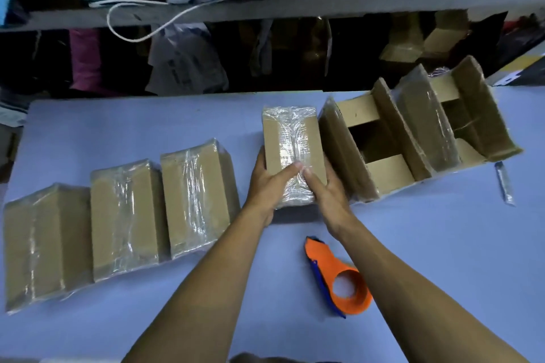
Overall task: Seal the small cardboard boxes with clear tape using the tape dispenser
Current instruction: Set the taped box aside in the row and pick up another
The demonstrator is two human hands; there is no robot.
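Apparently between left hand (267,183) and right hand (326,191): taped box (290,138)

Six boxes (290,153) in a row across the table (427,244); tape dispenser (339,274) lies in front, right of centre.

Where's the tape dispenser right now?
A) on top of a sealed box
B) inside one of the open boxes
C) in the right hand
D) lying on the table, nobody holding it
D: the orange tape dispenser lies on the table near the right forearm, while the left hand and right hand both hold the taped box.
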